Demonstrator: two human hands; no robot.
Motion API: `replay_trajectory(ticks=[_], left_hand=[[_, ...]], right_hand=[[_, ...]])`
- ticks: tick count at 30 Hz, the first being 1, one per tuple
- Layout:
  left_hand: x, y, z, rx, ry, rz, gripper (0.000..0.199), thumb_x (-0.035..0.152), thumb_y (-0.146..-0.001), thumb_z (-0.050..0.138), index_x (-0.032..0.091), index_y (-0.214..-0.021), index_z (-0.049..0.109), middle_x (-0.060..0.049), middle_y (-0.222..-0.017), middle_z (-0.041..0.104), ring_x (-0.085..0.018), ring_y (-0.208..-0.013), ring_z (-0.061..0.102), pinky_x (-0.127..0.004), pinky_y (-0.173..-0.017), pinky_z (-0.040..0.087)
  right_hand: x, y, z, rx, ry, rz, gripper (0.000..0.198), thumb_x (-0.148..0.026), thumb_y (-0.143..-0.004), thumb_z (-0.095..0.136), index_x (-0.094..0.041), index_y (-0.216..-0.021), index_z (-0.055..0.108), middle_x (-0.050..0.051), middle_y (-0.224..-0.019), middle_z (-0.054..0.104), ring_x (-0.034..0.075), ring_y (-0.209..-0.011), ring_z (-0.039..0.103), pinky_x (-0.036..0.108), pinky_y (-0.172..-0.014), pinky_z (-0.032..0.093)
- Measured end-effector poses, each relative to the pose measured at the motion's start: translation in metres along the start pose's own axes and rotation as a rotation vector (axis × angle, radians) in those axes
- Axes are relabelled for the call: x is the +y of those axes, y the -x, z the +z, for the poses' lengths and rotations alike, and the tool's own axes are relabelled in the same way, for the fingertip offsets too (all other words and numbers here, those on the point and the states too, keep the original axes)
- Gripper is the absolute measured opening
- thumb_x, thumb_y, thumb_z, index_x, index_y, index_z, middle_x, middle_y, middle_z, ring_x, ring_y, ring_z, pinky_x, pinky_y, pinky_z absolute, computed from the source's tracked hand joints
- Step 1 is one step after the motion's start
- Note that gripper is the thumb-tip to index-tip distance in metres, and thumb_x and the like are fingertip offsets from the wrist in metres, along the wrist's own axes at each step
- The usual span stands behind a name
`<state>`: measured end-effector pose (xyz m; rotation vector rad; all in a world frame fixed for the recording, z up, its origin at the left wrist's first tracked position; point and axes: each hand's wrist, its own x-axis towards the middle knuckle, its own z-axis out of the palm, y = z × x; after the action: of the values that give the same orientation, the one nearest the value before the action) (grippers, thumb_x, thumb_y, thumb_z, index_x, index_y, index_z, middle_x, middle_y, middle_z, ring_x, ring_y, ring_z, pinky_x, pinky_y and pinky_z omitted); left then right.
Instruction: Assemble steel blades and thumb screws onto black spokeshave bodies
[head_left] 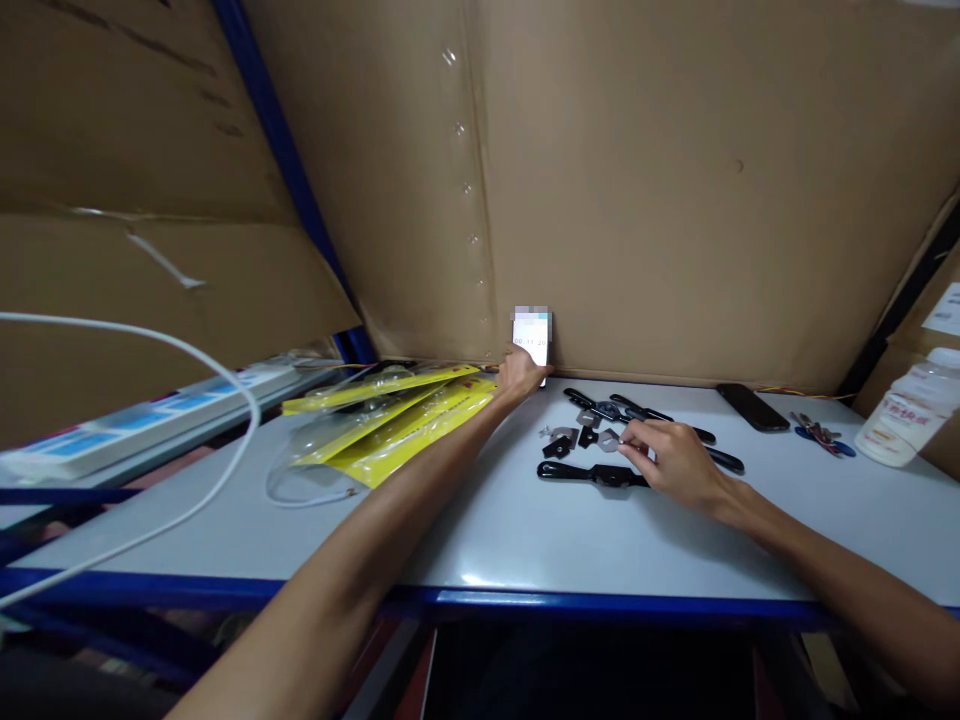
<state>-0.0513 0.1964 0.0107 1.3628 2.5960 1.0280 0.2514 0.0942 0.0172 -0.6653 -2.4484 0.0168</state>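
My left hand (520, 372) reaches to a lit smartphone (537, 350) leaning on the cardboard, with its fingers and thumb around the lower part. The screen shows a running-timer style number. My right hand (667, 455) is closed in a pinch at the edge of a small grey metal plate (609, 440). Beside it lie black plates (557, 446) and other small metal parts. A black two-handled tool like a spokeshave (611, 476) lies in front, partly hidden by my right hand. More such black tools (600, 406) lie behind the plates.
Yellow-backed plastic packages (420, 430) lie left of my left forearm. A white power strip (150, 425) and a looping white cable (251, 440) are farther left. At right are a dark phone (752, 407), keys (821, 435) and a white bottle (907, 410). Cardboard (637, 200) walls the back.
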Motion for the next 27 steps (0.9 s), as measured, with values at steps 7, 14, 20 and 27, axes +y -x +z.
replay_trajectory(ticks=[7,14,20,27], left_hand=[[0.008,-0.001,0.016,0.099,0.061,0.034,0.078,0.045,-0.08,0.079,0.009,-0.135,0.038,-0.029,-0.134,0.061,-0.041,-0.119,0.065,-0.042,-0.09,0.051],[0.014,0.004,0.02,0.111,0.083,0.054,0.076,0.045,-0.082,0.078,0.009,-0.135,0.037,-0.031,-0.136,0.058,-0.042,-0.116,0.066,-0.044,-0.091,0.052],[0.012,0.013,0.003,0.088,0.075,0.145,0.099,0.04,-0.077,0.083,0.001,-0.148,0.026,-0.037,-0.142,0.049,-0.048,-0.126,0.058,-0.051,-0.098,0.05],[0.004,0.082,-0.055,0.072,0.192,0.777,0.06,0.032,-0.094,0.062,0.013,-0.146,0.039,-0.021,-0.14,0.056,-0.033,-0.129,0.056,-0.05,-0.107,0.045]], right_hand=[[-0.002,0.0,-0.001,-0.018,0.001,-0.014,0.013,-0.024,-0.098,0.056,-0.019,-0.09,0.065,0.002,-0.074,0.066,0.015,-0.063,0.057,0.027,-0.065,0.038],[-0.002,0.0,0.0,-0.028,0.02,-0.016,0.012,-0.022,-0.097,0.056,-0.019,-0.092,0.067,0.003,-0.076,0.067,0.016,-0.064,0.058,0.027,-0.064,0.039],[0.0,0.0,0.001,-0.021,-0.013,-0.007,0.014,-0.023,-0.097,0.056,-0.019,-0.091,0.068,0.004,-0.076,0.069,0.016,-0.063,0.058,0.029,-0.064,0.039],[0.001,-0.009,-0.005,0.031,-0.308,0.198,0.013,-0.023,-0.088,0.065,-0.021,-0.078,0.072,0.0,-0.076,0.072,0.015,-0.065,0.059,0.027,-0.064,0.04]])
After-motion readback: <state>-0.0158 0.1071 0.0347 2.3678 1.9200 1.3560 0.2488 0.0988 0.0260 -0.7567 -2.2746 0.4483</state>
